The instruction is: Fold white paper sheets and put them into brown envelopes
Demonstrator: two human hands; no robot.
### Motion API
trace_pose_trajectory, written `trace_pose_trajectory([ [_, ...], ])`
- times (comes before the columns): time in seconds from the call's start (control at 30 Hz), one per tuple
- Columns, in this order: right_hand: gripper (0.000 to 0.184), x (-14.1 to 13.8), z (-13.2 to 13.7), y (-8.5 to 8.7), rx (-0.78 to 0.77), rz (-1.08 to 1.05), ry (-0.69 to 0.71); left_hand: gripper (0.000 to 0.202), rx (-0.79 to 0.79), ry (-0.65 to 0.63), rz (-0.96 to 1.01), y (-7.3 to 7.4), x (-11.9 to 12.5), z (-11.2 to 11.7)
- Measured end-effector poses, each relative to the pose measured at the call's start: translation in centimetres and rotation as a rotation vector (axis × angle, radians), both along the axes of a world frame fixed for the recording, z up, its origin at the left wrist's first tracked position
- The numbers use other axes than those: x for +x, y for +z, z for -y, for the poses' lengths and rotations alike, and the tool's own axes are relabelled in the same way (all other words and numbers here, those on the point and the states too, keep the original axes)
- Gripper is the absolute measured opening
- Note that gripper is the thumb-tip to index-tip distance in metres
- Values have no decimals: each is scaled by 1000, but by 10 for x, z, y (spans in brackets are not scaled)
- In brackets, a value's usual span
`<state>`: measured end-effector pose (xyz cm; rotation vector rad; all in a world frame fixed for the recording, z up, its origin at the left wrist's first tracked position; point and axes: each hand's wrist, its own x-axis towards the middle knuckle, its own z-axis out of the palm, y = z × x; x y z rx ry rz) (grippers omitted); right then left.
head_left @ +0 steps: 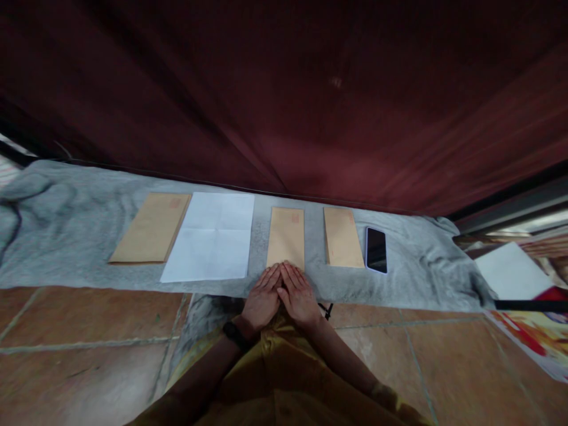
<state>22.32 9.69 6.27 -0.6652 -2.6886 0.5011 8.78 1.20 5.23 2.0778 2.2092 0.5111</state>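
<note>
A brown envelope (pixel 286 234) with red print lies flat on the grey cloth, straight in front of me. My left hand (pixel 262 297) rests on its near edge, fingers stretched out flat. Beside it, my right hand (pixel 298 294) lies flat too, the fingertips of both hands meeting over the envelope's lower end. Neither hand grips anything. To the left is a stack of white paper sheets (pixel 213 236) with fold creases. A second brown envelope (pixel 342 236) lies to the right of my hands.
Farther left lies a larger stack of brown envelopes (pixel 153 228). A phone (pixel 376 249) with a dark screen sits at the right. The grey cloth (pixel 412 260) covers a narrow table against a dark red curtain (pixel 284 106). White paper (pixel 512 271) is off the right end.
</note>
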Motion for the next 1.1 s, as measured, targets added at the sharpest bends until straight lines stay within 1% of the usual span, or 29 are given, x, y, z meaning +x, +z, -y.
trace_pose_trajectory([
  [0.1, 59, 6, -1, -3, 32, 16, -14, 60, 2, 3, 5, 3, -1, 1],
  [0.27, 56, 13, -1, -11, 64, 27, -53, 55, 18, 6, -12, 5, -4, 4],
  [0.4, 57, 19, -3, -13, 86, 33, -82, 53, 28, 3, -22, 6, -5, 5],
  [0.7, 56, 35, -9, -16, 104, 43, -102, 55, 50, 34, -20, 3, -12, 11],
  [0.83, 56, 36, -9, -19, 113, 40, -108, 56, 43, 25, -32, 4, -8, 5],
  [1.0, 55, 35, -8, -19, 114, 37, -119, 54, 21, -69, -31, 10, 4, -13],
  [1.1, 56, 34, -8, -19, 114, 37, -127, 54, 18, -93, -17, 11, 8, -17],
])
